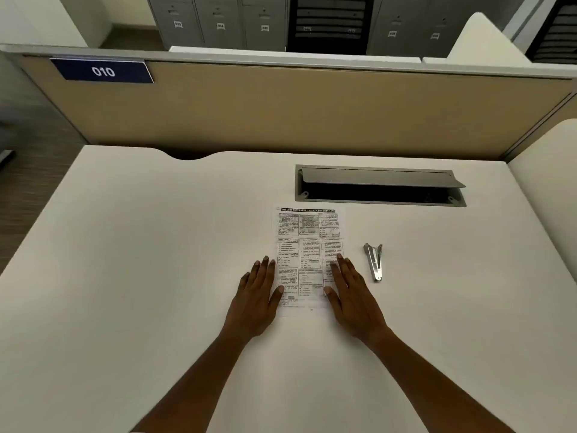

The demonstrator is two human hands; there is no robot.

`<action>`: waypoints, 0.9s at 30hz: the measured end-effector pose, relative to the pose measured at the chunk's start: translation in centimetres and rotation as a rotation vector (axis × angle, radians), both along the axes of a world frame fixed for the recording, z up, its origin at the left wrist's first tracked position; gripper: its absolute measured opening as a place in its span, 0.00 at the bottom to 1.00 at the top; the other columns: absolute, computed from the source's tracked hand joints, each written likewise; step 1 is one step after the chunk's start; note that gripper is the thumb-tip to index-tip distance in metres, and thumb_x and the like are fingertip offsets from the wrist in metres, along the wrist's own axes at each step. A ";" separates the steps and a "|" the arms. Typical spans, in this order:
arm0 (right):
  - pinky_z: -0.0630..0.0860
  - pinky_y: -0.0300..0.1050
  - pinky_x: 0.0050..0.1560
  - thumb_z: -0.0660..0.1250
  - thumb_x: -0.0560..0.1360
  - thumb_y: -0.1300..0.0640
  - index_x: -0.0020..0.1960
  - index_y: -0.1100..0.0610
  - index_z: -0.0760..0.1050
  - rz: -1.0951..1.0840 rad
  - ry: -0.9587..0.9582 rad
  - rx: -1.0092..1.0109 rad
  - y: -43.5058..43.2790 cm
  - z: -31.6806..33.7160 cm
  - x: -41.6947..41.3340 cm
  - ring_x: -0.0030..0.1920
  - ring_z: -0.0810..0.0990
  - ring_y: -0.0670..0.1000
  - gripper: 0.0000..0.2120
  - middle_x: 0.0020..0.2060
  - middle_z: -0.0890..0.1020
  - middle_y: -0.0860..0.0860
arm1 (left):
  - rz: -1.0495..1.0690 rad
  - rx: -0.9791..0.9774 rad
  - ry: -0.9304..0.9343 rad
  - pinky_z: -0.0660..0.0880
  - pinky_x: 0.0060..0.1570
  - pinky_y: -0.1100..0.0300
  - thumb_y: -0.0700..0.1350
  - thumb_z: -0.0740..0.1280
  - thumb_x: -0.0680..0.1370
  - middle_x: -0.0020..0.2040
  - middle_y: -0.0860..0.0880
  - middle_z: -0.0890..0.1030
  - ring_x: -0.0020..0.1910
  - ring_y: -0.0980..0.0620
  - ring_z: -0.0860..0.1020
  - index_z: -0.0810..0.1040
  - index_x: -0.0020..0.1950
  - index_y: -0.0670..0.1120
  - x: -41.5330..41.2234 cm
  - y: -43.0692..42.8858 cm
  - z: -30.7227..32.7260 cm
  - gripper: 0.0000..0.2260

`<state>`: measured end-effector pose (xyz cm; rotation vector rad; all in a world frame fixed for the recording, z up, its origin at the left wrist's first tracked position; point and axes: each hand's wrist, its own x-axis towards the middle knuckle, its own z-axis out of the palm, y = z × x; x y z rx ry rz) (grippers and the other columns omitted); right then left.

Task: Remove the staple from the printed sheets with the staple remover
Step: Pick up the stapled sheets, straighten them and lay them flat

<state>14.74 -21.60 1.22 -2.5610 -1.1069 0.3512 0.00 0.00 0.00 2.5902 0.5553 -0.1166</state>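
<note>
The printed sheets (pixel 307 245) lie flat on the white desk (pixel 156 245), covered in black tables of text. My left hand (pixel 257 295) rests flat on the desk with its fingers straight, overlapping the sheets' left edge. My right hand (pixel 351 292) lies flat the same way over the right edge. A metal staple remover (pixel 374 260) lies on the desk just right of my right hand, untouched. The staple itself is too small to make out.
An open grey cable tray (pixel 379 185) is set into the desk behind the sheets. A tan partition (pixel 281 110) with a blue sign reading 010 (pixel 102 71) closes the far edge. Grey lockers (pixel 218 20) stand beyond it.
</note>
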 end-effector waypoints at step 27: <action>0.51 0.52 0.81 0.52 0.84 0.44 0.82 0.55 0.52 0.014 -0.053 -0.049 -3.8 -1.9 -5.6 0.82 0.48 0.52 0.30 0.81 0.52 0.53 | -0.069 0.142 0.036 0.41 0.81 0.50 0.62 0.46 0.85 0.84 0.50 0.42 0.83 0.50 0.39 0.41 0.84 0.49 -5.9 -3.7 -1.7 0.31</action>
